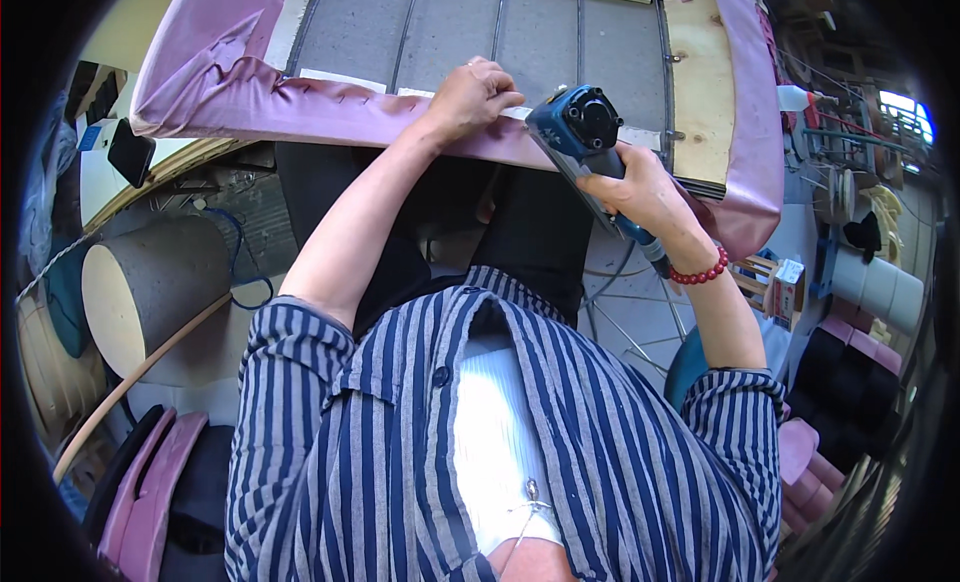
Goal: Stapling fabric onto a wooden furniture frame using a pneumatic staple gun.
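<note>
Pale workshop floor (650, 325) shows beneath you, a grey cylinder (168, 287) at left. Ahead lies the pink-covered frame (752, 112); your left fingers (497, 85) curl at its near edge, hold unclear; your right fingers (606, 188) wrap the blue tool (562, 132).

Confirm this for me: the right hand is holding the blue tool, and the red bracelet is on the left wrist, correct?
Not quite. The head view shows the red bracelet on the right wrist; the right hand does hold the blue tool.
</note>
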Motion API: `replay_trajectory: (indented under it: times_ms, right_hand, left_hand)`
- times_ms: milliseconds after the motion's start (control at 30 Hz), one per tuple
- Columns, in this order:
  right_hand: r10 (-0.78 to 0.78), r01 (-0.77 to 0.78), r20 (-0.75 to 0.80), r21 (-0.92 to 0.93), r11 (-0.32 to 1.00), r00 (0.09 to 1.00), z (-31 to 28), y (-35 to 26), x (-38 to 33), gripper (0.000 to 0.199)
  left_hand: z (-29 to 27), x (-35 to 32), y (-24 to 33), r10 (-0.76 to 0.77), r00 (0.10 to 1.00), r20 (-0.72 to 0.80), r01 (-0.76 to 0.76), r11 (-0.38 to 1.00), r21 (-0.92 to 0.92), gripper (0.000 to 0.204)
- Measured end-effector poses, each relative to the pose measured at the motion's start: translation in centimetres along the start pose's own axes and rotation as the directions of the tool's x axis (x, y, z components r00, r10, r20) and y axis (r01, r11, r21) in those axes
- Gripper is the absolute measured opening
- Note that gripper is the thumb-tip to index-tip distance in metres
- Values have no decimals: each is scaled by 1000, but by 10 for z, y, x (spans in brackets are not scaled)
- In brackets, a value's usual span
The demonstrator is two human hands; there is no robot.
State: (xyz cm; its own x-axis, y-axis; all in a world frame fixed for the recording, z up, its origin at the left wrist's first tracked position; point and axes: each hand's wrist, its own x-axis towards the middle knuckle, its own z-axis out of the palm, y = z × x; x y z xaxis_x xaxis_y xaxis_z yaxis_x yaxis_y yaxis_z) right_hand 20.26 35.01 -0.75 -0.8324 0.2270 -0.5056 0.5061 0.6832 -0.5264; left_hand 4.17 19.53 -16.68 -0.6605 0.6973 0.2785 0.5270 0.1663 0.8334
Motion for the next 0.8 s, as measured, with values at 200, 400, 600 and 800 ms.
replay_trajectory:
  times_ms: [200, 400, 600, 800]
  right_hand:
    - [38, -38, 30, 9, 999, 999, 2, 6, -2, 39]
    - [31, -31, 39, 9, 999, 999, 2, -1, 3, 39]
    - [-21, 22, 31, -29, 999, 999, 7, -16, 17, 43]
    - [-88, 84, -42, -78, 993, 995, 19, -7, 24, 28]
  left_hand:
    - [-18, -5, 11, 68, 975, 213, -115, 969, 218, 18]
    - [-3, -5, 5, -25, 996, 84, 17, 995, 96, 12]
    - [12, -6, 1, -86, 991, -100, 100, 984, 145, 11]
    - [16, -8, 6, -74, 988, -138, 101, 976, 193, 13]
